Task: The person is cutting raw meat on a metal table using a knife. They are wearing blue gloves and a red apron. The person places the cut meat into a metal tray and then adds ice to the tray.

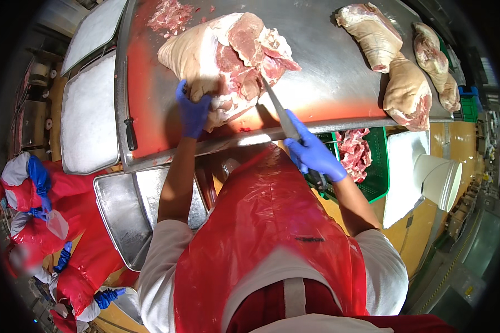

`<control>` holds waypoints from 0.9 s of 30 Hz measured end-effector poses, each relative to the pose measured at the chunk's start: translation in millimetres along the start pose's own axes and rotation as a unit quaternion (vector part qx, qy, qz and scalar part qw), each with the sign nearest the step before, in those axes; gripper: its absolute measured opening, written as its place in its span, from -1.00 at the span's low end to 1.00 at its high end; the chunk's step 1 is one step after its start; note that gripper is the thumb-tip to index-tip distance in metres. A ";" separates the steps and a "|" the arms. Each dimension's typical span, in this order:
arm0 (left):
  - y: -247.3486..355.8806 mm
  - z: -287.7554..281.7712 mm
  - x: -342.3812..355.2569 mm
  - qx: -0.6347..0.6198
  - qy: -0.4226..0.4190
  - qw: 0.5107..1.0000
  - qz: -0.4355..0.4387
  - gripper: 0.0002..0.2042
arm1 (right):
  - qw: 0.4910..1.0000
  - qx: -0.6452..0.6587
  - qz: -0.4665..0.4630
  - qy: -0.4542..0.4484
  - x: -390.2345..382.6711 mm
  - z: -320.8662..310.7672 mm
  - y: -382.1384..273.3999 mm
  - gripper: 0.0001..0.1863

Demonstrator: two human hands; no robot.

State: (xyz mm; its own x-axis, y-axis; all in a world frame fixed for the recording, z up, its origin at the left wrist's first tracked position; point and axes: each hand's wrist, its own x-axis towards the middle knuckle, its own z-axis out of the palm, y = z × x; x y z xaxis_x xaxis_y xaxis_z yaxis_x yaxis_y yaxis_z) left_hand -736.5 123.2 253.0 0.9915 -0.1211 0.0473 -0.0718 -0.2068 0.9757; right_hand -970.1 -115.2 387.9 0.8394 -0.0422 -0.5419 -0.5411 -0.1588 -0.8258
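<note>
A large skin-on cut of pork (228, 61) lies on the steel table (311, 50), its cut side showing pink meat and white fat. My left hand (194, 114), in a blue glove, is at its near left side. Thumb and forefinger stand apart there, while the other fingers are partly hidden. In my right hand (314, 150), also blue-gloved, is a knife (280, 111). Its long blade slants up and left, the tip by the right side of the cut. The dark handle shows below my fist.
Several pork legs (408, 91) lie at the table's right. Meat scraps (170, 15) sit at far left. A black-handled tool (130, 134) rests along the left edge. Below are a green crate (379, 166) with meat, a white bucket (441, 180) and metal tubs (122, 216). Co-workers (83, 238) stand left.
</note>
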 end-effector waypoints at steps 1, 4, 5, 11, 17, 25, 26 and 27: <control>5.7 -9.5 4.2 0.031 -0.021 0.999 0.001 -0.17 | 0.987 -0.140 -0.047 0.061 -3.3 -11.6 2.4 -0.31; 26.1 -26.5 14.5 0.216 -0.031 0.973 0.079 -0.20 | 0.982 -0.080 -0.088 0.147 3.8 -49.2 8.3 -0.31; 34.0 -25.3 20.2 0.289 -0.024 0.950 0.117 -0.21 | 0.984 -0.054 -0.064 0.156 10.9 -60.5 10.2 -0.31; 159.5 98.7 71.2 0.369 -0.184 0.812 0.414 -0.32 | 0.964 -0.030 -0.051 0.259 60.7 -110.2 47.2 -0.28; 128.1 222.4 165.9 0.552 -0.371 0.589 0.459 -0.74 | 0.958 -0.038 -0.117 0.260 74.3 -159.1 70.0 -0.30; 159.4 254.2 194.7 0.462 -0.671 0.574 0.089 -0.72 | 0.982 0.009 -0.097 0.164 42.6 -171.8 92.3 -0.29; 146.0 255.9 201.6 0.559 -0.613 0.519 0.206 -0.72 | 0.961 -0.020 -0.200 0.189 59.1 -167.9 106.5 -0.30; 123.1 233.6 198.9 0.604 -0.531 0.556 0.208 -0.75 | 0.956 -0.053 -0.230 0.175 59.0 -161.6 89.3 -0.33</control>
State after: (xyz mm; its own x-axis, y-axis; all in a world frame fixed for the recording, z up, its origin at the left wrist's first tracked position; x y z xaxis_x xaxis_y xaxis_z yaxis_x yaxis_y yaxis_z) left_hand -573.4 -153.1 332.6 0.2848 -0.7749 -0.5642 -0.9277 -0.3710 0.0412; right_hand -960.7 -291.3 307.4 0.9629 -0.2688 -0.0250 -0.1187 -0.3384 -0.9335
